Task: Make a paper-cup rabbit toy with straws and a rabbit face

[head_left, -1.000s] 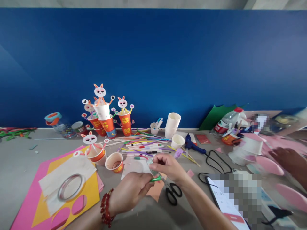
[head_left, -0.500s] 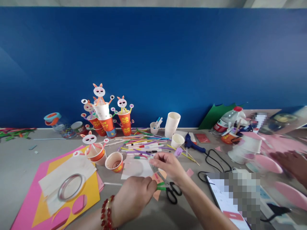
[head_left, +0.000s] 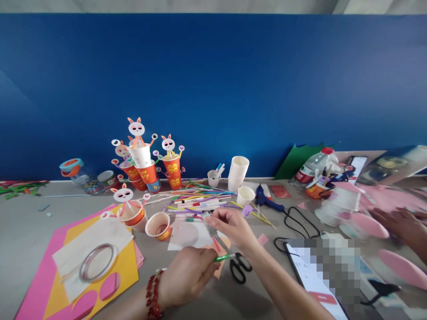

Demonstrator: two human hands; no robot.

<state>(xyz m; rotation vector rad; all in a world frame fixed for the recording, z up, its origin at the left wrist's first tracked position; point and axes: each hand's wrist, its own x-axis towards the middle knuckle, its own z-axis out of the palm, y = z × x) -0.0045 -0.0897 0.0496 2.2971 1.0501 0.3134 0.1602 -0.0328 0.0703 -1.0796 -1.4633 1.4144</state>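
My left hand, with a red bead bracelet on the wrist, pinches the lower end of a thin green straw. My right hand is closed on the upper end of a clear wrapper that runs down to the straw. Black scissors lie on the grey table just under both hands. A white sheet of paper and an orange paper cup sit just beyond my left hand.
Bunny-faced paper cups stand by the blue wall, with stacked white cups, loose straws and a blue glue gun. Yellow and pink sheets with a tape ring lie left. Another person's hand rests at right.
My hands have drawn apart: the left one moved down and toward me with the green straw, while the right stayed up holding the wrapper.
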